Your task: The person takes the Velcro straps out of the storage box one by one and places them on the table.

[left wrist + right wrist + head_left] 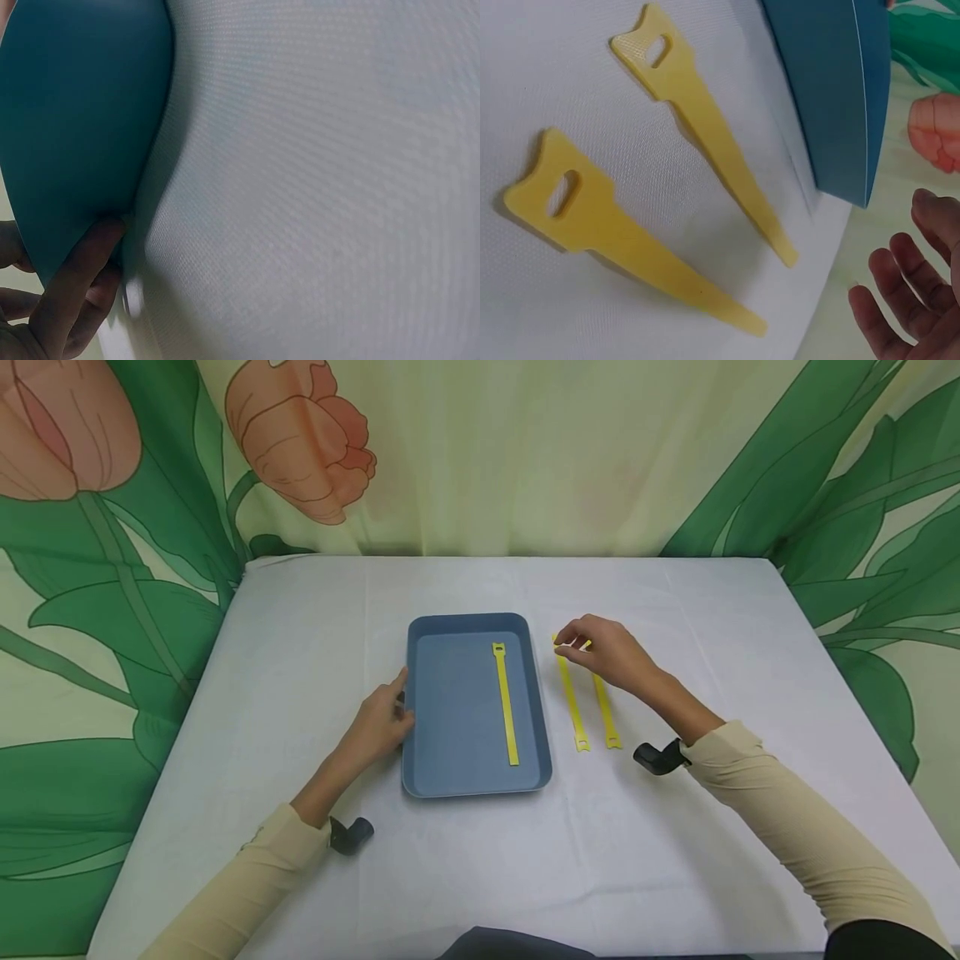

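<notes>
A blue-grey rectangular tray lies on the table, and my left hand holds its left side. In the left wrist view, the fingers lie against the tray's outer wall. One yellow cable tie with a slotted head rests inside the tray, its head at the far end. Right of the tray lie two more yellow cable ties, heads toward me. Above their narrow far ends hovers my right hand, fingers loosely bent and apart, with nothing visible between them.
A white cloth covers the table. Behind it hangs a curtain printed with tulips and leaves. Dark wrist cameras stick out below both wrists.
</notes>
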